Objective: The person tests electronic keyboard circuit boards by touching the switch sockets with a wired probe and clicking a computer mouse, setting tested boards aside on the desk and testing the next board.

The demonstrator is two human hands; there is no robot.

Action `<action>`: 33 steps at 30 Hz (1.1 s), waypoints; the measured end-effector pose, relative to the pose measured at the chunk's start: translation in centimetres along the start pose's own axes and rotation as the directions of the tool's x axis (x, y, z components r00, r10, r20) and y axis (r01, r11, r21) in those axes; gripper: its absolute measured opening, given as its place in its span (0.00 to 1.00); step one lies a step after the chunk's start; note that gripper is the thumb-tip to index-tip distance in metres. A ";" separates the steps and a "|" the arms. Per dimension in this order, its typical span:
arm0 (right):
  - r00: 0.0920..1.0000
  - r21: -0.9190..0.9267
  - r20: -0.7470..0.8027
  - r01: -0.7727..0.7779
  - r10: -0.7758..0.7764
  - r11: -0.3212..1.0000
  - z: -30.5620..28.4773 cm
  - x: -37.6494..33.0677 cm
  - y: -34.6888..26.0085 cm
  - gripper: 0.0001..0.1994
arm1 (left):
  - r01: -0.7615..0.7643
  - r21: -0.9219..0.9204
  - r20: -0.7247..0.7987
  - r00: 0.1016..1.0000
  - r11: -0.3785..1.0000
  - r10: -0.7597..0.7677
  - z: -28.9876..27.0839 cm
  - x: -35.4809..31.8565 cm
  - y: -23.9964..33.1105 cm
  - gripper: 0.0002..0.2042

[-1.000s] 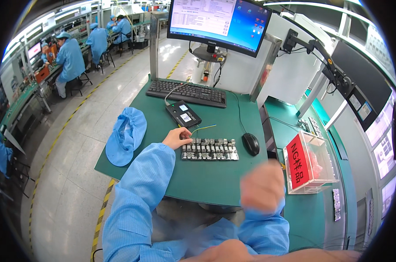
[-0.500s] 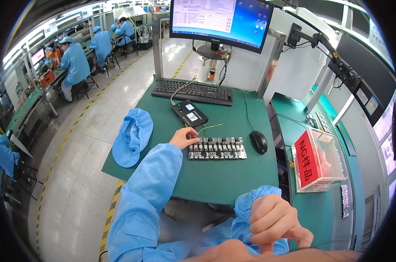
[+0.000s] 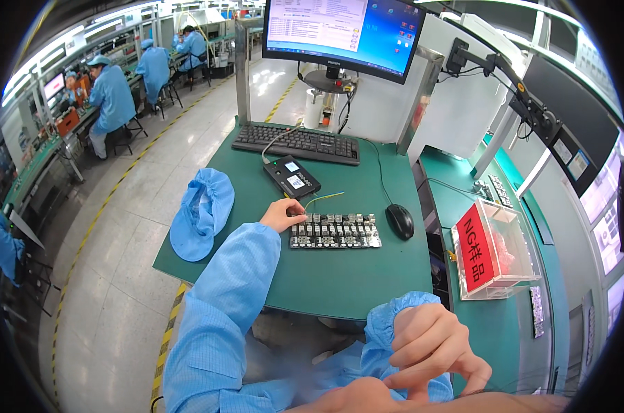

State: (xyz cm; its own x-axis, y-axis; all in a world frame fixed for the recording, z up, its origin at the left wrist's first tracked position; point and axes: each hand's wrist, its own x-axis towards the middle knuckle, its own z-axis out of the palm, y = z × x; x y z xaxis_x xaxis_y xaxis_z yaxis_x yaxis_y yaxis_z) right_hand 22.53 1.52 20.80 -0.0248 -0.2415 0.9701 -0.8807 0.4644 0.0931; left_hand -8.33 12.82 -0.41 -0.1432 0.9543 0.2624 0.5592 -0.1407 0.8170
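Note:
My left hand (image 3: 283, 215) reaches over the green table, thumb and fingertips closed at the far left corner of a circuit board panel (image 3: 335, 232). The panel lies flat and carries rows of pale metal connectors. Thin yellow-green wires (image 3: 326, 197) rise beside those fingertips, and the pinch seems to be on their end, though the fingers cover it. Just beyond lies a black tester box (image 3: 291, 176) with small lit screens and a grey cable. My right hand (image 3: 436, 347) is raised near the camera at lower right, its fingers curled, with nothing visible in them.
A blue cloth cap (image 3: 202, 215) lies left of my forearm. Behind are a black keyboard (image 3: 295, 142) and a monitor (image 3: 343, 34). A black mouse (image 3: 399, 221) sits right of the panel. A clear red-labelled box (image 3: 496, 251) stands on the side bench. Several workers sit far left.
The whole view has shifted slightly, so the table appears a little further left. My left hand stays at the panel's corner; my right hand remains raised and curled.

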 end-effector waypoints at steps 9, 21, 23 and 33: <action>0.996 -0.006 0.079 -0.042 0.042 0.999 -0.4 0.4 0.4 0.27 | -0.004 -0.011 0.004 1.000 1.000 0.004 0.0 -0.2 0.0 0.12; 0.850 -0.971 -0.201 -0.239 0.487 0.018 -17.3 -13.9 10.3 0.07 | -0.040 -0.028 -0.015 0.999 0.999 0.039 0.4 0.9 -0.6 0.10; 0.797 -0.971 -0.230 -0.230 0.558 -0.070 -19.7 -18.6 8.1 0.08 | -0.087 -0.003 -0.043 0.995 0.996 0.087 0.6 0.7 -0.2 0.10; 0.610 -0.887 -0.442 -0.405 0.658 -0.221 -18.0 -24.5 6.9 0.12 | -0.026 0.056 -0.018 0.999 0.998 0.027 0.2 -0.2 -0.3 0.10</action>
State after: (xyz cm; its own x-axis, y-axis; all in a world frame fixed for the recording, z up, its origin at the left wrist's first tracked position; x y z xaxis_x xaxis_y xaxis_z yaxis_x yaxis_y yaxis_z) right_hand 25.56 26.01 1.73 -0.3850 0.5349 0.7521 0.6246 0.7510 -0.2144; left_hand -8.27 12.74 -0.80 -0.1429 0.9450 0.2941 0.6077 -0.1508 0.7797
